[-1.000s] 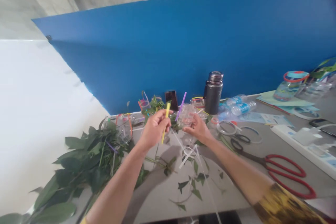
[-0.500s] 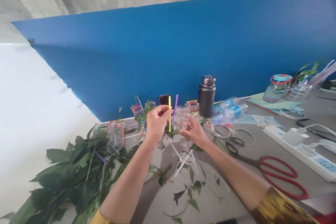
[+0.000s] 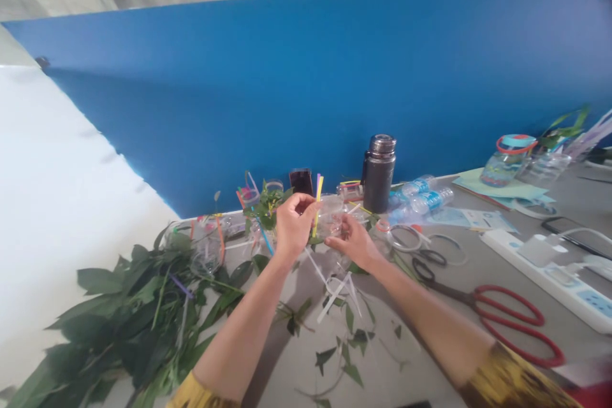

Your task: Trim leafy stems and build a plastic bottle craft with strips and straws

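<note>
My left hand (image 3: 295, 224) is closed in a pinch on a yellow straw (image 3: 320, 189), which stands nearly upright. A purple straw (image 3: 318, 183) rises right beside it, largely overlapped by it. Both stand against the near side of a clear plastic container (image 3: 331, 211); whether they are inside or in front of it I cannot tell. The fingers of my right hand (image 3: 352, 243) are wrapped round the container's lower right side. White plastic strips (image 3: 337, 293) and cut ivy sprigs (image 3: 352, 344) lie on the grey table (image 3: 382, 376) below my hands.
Leafy branches (image 3: 119, 325) heap up at the left. Behind stand a dark thermos (image 3: 379, 172) and a phone (image 3: 301, 182). Small plastic bottles (image 3: 430, 201), red-handled scissors (image 3: 511, 315) and a white power strip (image 3: 549, 280) lie to the right. A blue partition (image 3: 306, 89) closes off the back.
My left hand has moved slightly right, bringing the yellow straw from the left of the purple one to right against it. My right hand keeps its grip on the container.
</note>
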Action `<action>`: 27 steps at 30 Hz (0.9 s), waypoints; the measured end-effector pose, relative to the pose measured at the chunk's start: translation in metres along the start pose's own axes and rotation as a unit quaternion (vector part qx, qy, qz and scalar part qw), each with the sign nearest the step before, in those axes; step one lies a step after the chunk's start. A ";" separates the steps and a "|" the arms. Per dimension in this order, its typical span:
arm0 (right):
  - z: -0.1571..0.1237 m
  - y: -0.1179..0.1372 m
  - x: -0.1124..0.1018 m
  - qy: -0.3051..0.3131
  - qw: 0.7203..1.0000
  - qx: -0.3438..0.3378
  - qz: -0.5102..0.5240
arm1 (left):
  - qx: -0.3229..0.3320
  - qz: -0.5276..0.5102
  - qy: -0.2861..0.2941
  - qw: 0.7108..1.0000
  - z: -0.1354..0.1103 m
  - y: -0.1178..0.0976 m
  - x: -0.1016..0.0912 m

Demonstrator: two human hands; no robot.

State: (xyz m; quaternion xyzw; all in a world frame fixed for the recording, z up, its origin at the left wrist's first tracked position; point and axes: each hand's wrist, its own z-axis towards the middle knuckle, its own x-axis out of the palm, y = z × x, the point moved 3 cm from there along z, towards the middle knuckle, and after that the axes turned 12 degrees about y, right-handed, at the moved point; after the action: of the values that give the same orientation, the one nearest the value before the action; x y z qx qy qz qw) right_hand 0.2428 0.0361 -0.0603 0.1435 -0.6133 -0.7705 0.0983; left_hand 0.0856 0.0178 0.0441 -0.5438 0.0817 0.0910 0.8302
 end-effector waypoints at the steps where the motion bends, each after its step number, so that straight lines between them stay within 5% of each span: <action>1: 0.000 0.001 0.000 -0.001 1.000 0.003 -0.003 | -0.002 -0.005 0.003 1.000 0.000 0.001 0.000; 13: -0.001 0.000 -0.003 -0.012 1.000 0.001 -0.006 | -0.047 0.034 0.046 0.997 -0.020 0.024 -0.006; 27: -0.002 -0.001 -0.002 -0.010 0.999 -0.001 -0.051 | -0.092 -0.027 0.029 0.995 -0.050 0.059 -0.003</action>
State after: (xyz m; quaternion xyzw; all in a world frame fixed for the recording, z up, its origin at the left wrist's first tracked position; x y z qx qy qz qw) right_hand 0.2452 0.0356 -0.0613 0.1665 -0.6057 -0.7763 0.0525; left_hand 0.0668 -0.0054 -0.0272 -0.6224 0.0825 0.0595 0.7760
